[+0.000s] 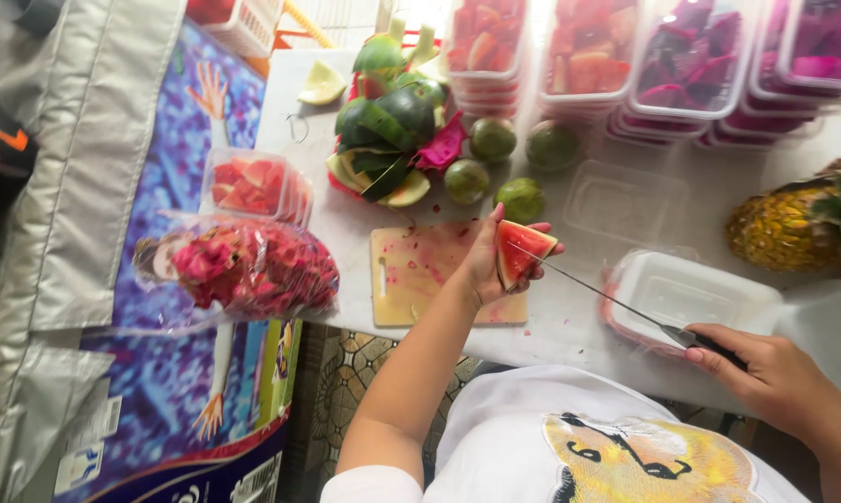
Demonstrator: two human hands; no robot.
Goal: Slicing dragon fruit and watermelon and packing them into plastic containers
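Seen from the head camera, a person at a white worktop [569,317] holds a wedge of watermelon [521,253] in the left hand [491,263], fingers closed around the red slice above the right end of a stained yellow cutting board [419,272] near the worktop's front edge. The right hand [765,365], at the front right corner, is clenched on the dark handle of a long knife [625,307], whose thin blade runs up and left until its tip meets the wedge.

Just right of the hands, under the blade, lies a stack of clear plastic boxes [686,293], the top one seemingly empty, though glare makes that hard to judge. A pineapple [793,228] rests on its side at the right edge. Behind the board sit a heap of green melon rinds and pink peels [388,130] and four round green fruits [492,140]. Along the back edge stand stacked tubs of cut red fruit [486,42] and tubs of purple fruit [695,61].

Off the left edge, on a patterned blue cloth [174,140], a clear bag of pink peelings [253,265] lies in front of a small tub of red fruit pieces [253,186].
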